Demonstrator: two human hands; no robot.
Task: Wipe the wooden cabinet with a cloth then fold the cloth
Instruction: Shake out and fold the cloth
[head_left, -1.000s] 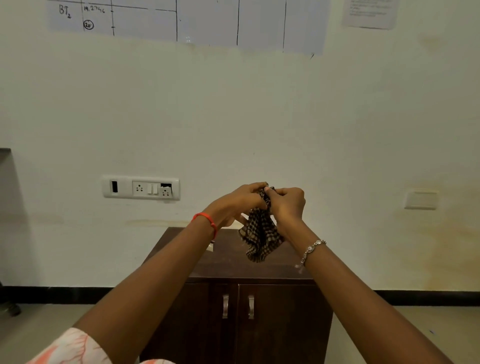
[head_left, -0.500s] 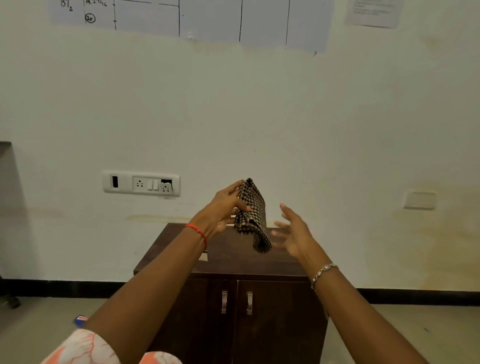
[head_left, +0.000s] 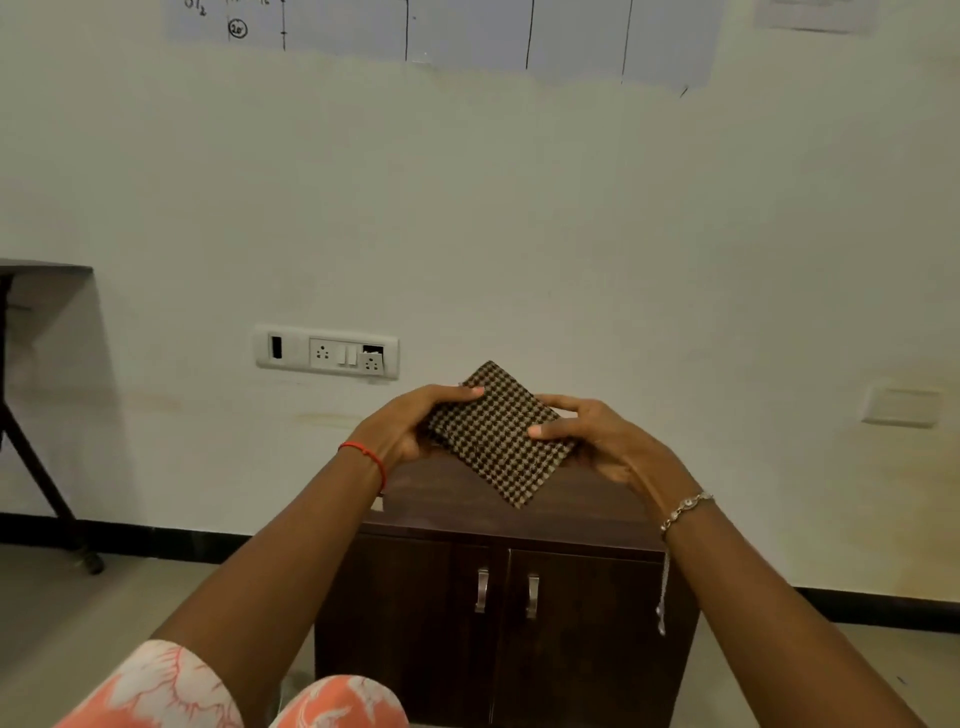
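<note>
A brown-and-tan checked cloth (head_left: 498, 431), folded into a flat rectangle, is held in the air above the dark wooden cabinet (head_left: 498, 613). My left hand (head_left: 405, 431) grips its left edge, thumb on top. My right hand (head_left: 597, 436) grips its right edge, thumb pressed on the upper face. The cloth is tilted, one corner pointing down toward the cabinet top (head_left: 447, 499). The cabinet has two doors with metal handles (head_left: 506, 592) and stands against the wall.
A socket and switch panel (head_left: 327, 353) is on the wall behind the cabinet. A dark table with a slanted leg (head_left: 36, 467) stands at the far left. A white blank plate (head_left: 901, 405) is on the wall at right. Paper sheets (head_left: 467, 31) hang above.
The cloth went from a bunched hanging bundle in both hands, to my left hand alone, to a flat folded rectangle held by both hands. My right hand has come back onto it.
</note>
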